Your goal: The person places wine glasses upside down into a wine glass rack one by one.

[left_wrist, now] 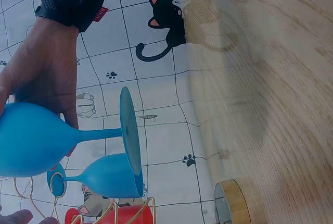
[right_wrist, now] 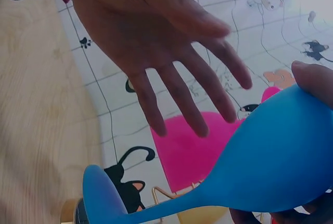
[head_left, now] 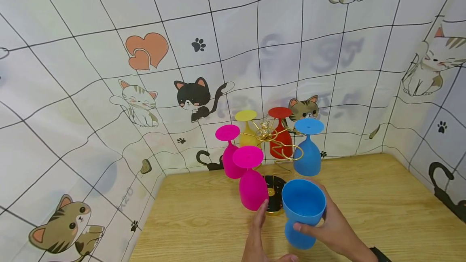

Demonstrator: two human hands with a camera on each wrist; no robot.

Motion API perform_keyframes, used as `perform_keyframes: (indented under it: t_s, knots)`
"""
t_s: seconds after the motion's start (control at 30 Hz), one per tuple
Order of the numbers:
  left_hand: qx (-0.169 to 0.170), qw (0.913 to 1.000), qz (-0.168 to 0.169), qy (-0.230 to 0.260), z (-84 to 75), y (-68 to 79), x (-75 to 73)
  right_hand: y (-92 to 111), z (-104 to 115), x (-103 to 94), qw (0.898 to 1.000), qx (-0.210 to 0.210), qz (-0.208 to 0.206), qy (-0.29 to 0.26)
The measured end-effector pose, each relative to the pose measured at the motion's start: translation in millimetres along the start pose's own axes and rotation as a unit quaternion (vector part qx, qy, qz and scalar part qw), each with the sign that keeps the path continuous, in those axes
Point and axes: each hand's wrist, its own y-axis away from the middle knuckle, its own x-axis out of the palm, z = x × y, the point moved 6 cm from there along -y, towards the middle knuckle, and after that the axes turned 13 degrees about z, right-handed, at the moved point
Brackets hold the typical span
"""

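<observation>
My right hand point(head_left: 336, 225) grips a blue plastic goblet point(head_left: 303, 198) by its bowl, thumb on the near side and fingers behind. The goblet is mouth up, its foot point(right_wrist: 101, 195) below the bowl. To its left, my left hand point(head_left: 256, 239) holds nothing; its fingers are spread in the right wrist view, fingertips close to the front pink goblet point(head_left: 253, 189). Behind both hands stands a gold wire rack point(head_left: 266, 134) on a round black base point(head_left: 278, 185). Upside down on it hang the two pink goblets, a yellow goblet point(head_left: 249, 134), a red goblet point(head_left: 281, 142) and another blue goblet point(head_left: 307, 159).
The rack stands on a wood-grain table point(head_left: 196, 221), near its back edge. A white sheet point(head_left: 233, 31) printed with cats, hearts and grid lines covers the walls behind and at both sides. Each wrist wears a black band point(left_wrist: 73, 0).
</observation>
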Motion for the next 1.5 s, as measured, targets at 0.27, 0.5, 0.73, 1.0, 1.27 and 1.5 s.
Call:
perform_keyframes:
  t_s: [0.27,0.5,0.73,1.0,1.27,1.5]
  knots:
    - [-0.030,0.9983,-0.012,0.048,2.8,0.2,2.7,3,0,23.8,0.997,0.044,0.042,-0.040]
    - [0.034,0.9966,0.021,0.072,7.2,-1.3,4.0,6,-1,41.9,0.990,0.083,0.084,-0.074]
    - [0.079,0.9884,0.067,0.111,11.7,-2.6,4.5,9,-9,56.9,0.980,0.125,0.114,-0.102]
    - [0.041,0.9843,0.074,0.154,11.5,0.6,8.4,9,-12,63.8,0.983,0.135,0.108,-0.070]
    - [-0.007,0.9780,0.078,0.193,18.5,-0.8,12.3,11,-13,68.5,0.983,0.136,0.104,-0.073]
    - [-0.040,0.9699,0.084,0.225,27.1,-2.1,14.1,12,-12,71.0,0.986,0.111,0.099,-0.081]
